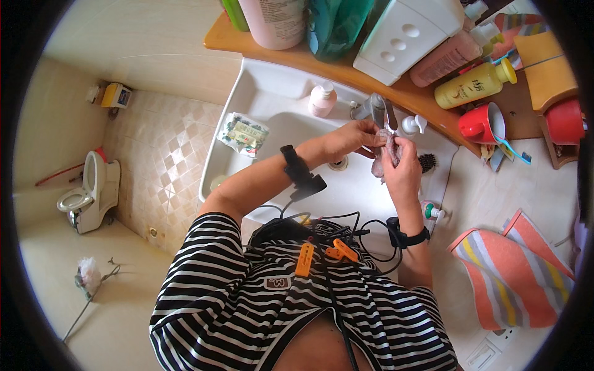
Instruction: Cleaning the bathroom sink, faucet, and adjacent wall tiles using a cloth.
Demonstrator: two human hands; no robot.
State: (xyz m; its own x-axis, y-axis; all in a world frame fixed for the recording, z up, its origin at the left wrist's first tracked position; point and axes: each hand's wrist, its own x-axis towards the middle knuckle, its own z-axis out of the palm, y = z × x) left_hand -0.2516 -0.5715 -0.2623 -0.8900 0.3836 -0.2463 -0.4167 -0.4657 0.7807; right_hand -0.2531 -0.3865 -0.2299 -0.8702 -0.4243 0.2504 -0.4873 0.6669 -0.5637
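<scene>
Both hands hold a wet, crumpled, greyish-pink cloth (378, 166) over the right part of a white washbasin (287, 106), just below the metal faucet (370, 109). My left hand (355, 139) pinches the cloth's upper part from the left. My right hand (403, 160) has its fingers closed on the cloth from the right. Beside my left hand lies the basin's drain (339, 163). A pump bottle (410, 125) and a black round hairbrush (427, 163) are close to my right hand. The cloth's folds are partly hidden by the fingers.
A pink pump bottle (322, 99) and a pack of wipes (243, 133) rest on the basin. Along its back runs a wooden shelf (222, 35) with bottles and a red mug (474, 124). A striped towel (515, 273) hangs at the right. Cables cross the person's front.
</scene>
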